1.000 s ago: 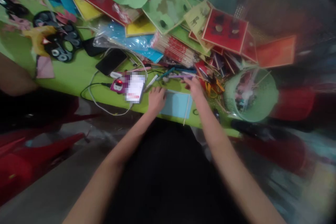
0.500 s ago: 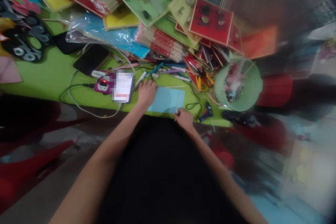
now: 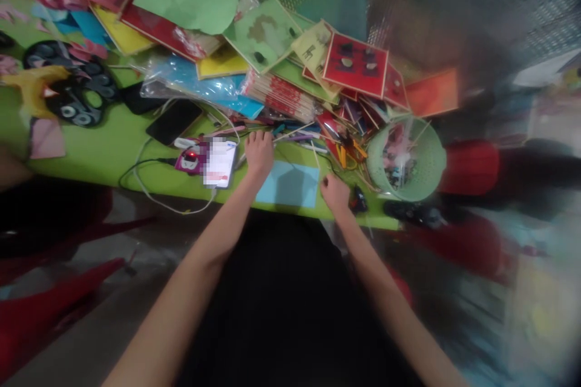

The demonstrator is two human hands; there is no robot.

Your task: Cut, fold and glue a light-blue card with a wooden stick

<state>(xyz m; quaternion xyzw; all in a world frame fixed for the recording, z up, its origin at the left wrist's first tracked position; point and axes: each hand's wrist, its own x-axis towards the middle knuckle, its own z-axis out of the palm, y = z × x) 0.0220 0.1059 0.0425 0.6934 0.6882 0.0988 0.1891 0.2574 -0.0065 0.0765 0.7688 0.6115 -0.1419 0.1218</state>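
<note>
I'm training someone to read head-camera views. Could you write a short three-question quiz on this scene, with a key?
1. True or false: the lit phone lies to the left of the blue sheet.
2. Which is nearest to the green basket?
A) the left hand
B) the right hand
C) the lit phone
3. Fill in the colour: the blue sheet lies on a ____ table.

Key: 1. True. 2. B. 3. Green.

We note passage over the blue sheet, between left hand and right hand. Beyond, stick bundle and card pile bar our way; right, green basket; left, lit phone.
</note>
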